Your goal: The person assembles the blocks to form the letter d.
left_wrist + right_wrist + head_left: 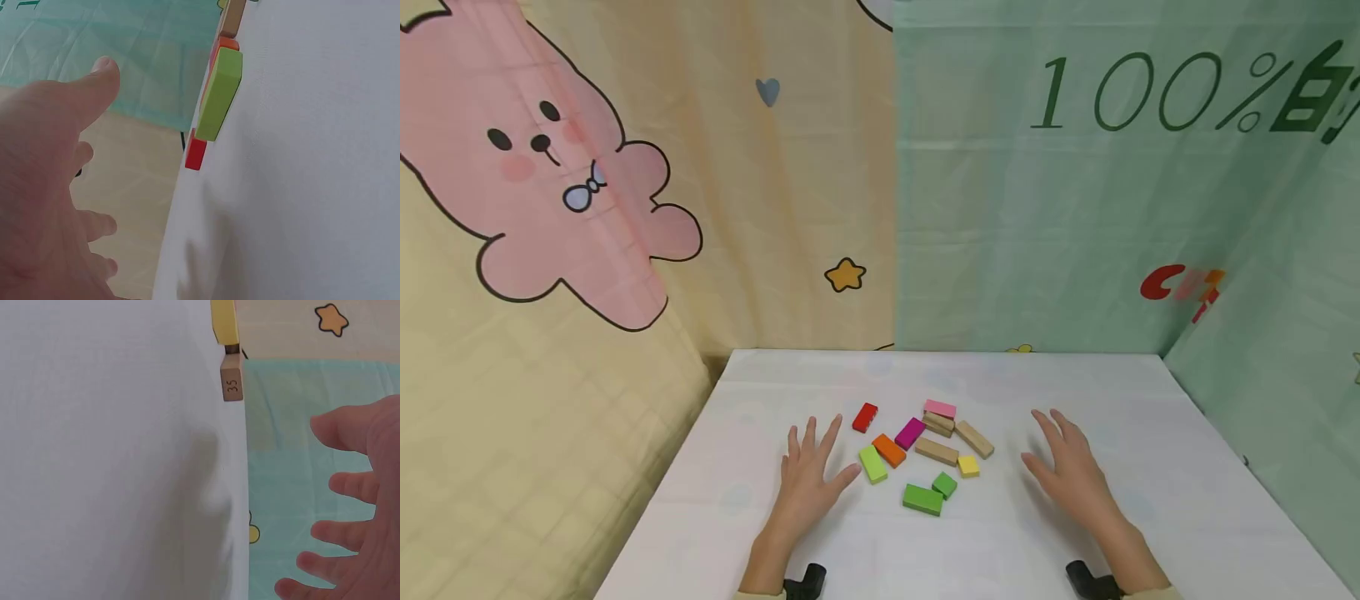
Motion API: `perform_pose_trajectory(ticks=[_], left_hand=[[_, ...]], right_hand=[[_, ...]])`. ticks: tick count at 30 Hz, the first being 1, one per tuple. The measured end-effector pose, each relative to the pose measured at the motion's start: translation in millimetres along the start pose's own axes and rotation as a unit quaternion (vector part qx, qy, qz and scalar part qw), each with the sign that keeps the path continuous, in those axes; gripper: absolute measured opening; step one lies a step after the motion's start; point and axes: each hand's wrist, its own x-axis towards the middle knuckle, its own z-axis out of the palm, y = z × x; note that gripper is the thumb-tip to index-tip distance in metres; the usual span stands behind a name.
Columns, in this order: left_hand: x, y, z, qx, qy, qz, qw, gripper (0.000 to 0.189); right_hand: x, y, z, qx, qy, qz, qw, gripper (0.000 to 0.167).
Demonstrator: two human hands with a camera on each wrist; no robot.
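The place looks like a small booth or corner screened off with cloth; whether it stands in a home, a lab or elsewhere cannot be told. Creased cream curtain [797,192] printed with a pink cartoon bear [580,242] and a star [846,275] meets green curtain [970,242] with "100%" lettering [1162,93], around a white table [925,558].

Bare left hand [807,481], bare right hand [1071,475], black angular wrist-worn camera [806,582] at each wrist, beige sleeve cuffs [1156,594] behind.
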Motion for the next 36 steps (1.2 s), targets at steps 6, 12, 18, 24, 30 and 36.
perform_pose_trajectory(ticks=[6,12,18,24,30,36], left_hand=[[-2.0,5.2,0.7,-0.054,-0.002,-0.002,0.9985,0.085],[-0.3,15.6,1.8,-0.096,-0.024,-0.003,0.9951,0.084],[2.4,27.0,4.8,-0.103,-0.045,0.024,0.9934,0.080],[4.4,34.7,7.5,-0.115,-0.067,0.065,0.9890,0.072],[11.2,39.9,12.8,-0.119,-0.102,0.070,0.9852,0.065],[17.7,39.5,23.0,-0.135,-0.115,0.085,0.9806,0.058]], right_hand=[[10.3,-10.6,8.8,0.056,-0.009,-0.017,0.9982,0.065],[22.5,-20.1,15.5,0.086,-0.035,0.000,0.9957,0.060],[36.8,-28.4,25.1,0.152,-0.068,0.059,0.9843,0.052],[51.8,-33.4,37.2,0.167,-0.085,0.095,0.9777,0.044],[64.1,-35.2,47.1,0.170,-0.091,0.088,0.9773,0.040],[68.9,-35.3,51.5,0.168,-0.106,0.093,0.9756,0.034]])
